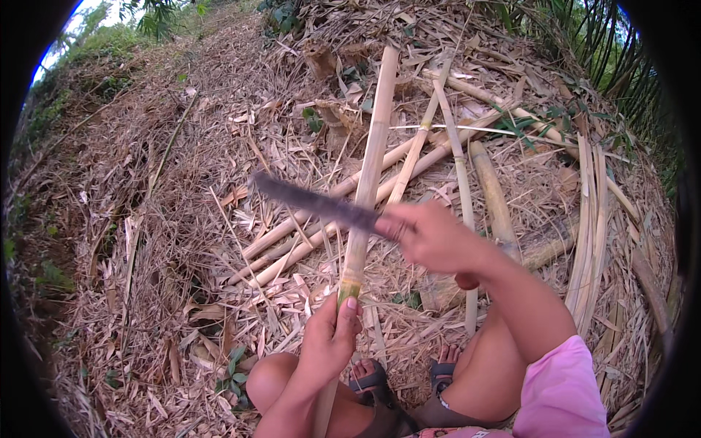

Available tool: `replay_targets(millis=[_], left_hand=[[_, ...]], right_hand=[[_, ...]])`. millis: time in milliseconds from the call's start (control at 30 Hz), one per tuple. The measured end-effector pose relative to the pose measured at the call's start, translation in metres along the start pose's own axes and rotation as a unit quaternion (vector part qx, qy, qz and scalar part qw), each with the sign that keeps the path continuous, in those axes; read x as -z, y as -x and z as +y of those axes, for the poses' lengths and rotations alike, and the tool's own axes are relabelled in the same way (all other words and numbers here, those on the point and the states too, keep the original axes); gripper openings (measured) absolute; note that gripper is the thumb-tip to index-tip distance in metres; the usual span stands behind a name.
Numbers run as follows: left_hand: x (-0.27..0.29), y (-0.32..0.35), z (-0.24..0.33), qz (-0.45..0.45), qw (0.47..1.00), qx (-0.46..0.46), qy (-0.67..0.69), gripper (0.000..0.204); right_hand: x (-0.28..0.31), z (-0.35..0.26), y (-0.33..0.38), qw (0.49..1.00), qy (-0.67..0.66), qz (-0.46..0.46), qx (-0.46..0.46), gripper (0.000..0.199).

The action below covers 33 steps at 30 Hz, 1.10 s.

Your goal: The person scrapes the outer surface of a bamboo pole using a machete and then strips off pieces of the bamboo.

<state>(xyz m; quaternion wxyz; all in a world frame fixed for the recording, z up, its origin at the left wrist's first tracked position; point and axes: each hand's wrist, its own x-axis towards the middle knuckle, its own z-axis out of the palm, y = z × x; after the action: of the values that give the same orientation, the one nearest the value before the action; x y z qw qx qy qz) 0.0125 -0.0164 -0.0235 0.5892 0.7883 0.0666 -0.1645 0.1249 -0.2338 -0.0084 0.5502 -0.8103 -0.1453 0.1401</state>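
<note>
A long split bamboo strip point(372, 157) slants up and away from me, its lower end passing down beside my left leg. My left hand point(330, 336) is closed around it just below a greenish-yellow node, thumb on top. My right hand point(431, 237) grips the handle of a machete point(314, 201), a dark, broad blade pointing left. The blade lies across the strip in the picture, slightly blurred; whether it touches the bamboo I cannot tell. The end of the handle shows below my right hand.
Several bamboo poles point(292, 255) lie crossed on the ground ahead. A thick bamboo section point(493, 190) and pale split strips point(590, 226) lie to the right. Cut stumps point(332, 120) stand beyond. Dry leaves and shavings cover the slope. My sandalled feet point(369, 376) are close below the strip.
</note>
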Motion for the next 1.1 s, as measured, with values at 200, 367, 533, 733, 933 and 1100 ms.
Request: replay_targets(millis=[200,367,533,733,933,1100], left_hand=[[-0.002,0.006,0.002,-0.007,1.0,-0.011,-0.001,0.028],[0.001,0.008,0.01,-0.036,0.995,0.056,0.07,0.029],[0.007,0.004,0.017,-0.063,0.987,0.072,0.127,0.027],[0.009,0.003,0.02,-0.065,0.983,0.091,0.143,0.028],[0.013,0.004,0.022,-0.087,0.977,0.091,0.173,0.028],[0.011,0.005,0.022,-0.071,0.979,0.087,0.168,0.029]], right_hand=[[0.007,-0.006,-0.001,0.999,-0.015,0.041,-0.011,0.032],[0.016,0.003,0.001,0.988,-0.119,0.001,-0.095,0.036],[0.016,0.0,0.003,0.989,-0.113,-0.026,-0.095,0.038],[0.015,0.006,-0.001,0.996,-0.05,0.05,-0.046,0.034],[0.005,-0.004,0.007,1.0,-0.009,0.025,-0.009,0.034],[-0.009,-0.004,0.013,0.996,0.04,-0.025,0.072,0.035]])
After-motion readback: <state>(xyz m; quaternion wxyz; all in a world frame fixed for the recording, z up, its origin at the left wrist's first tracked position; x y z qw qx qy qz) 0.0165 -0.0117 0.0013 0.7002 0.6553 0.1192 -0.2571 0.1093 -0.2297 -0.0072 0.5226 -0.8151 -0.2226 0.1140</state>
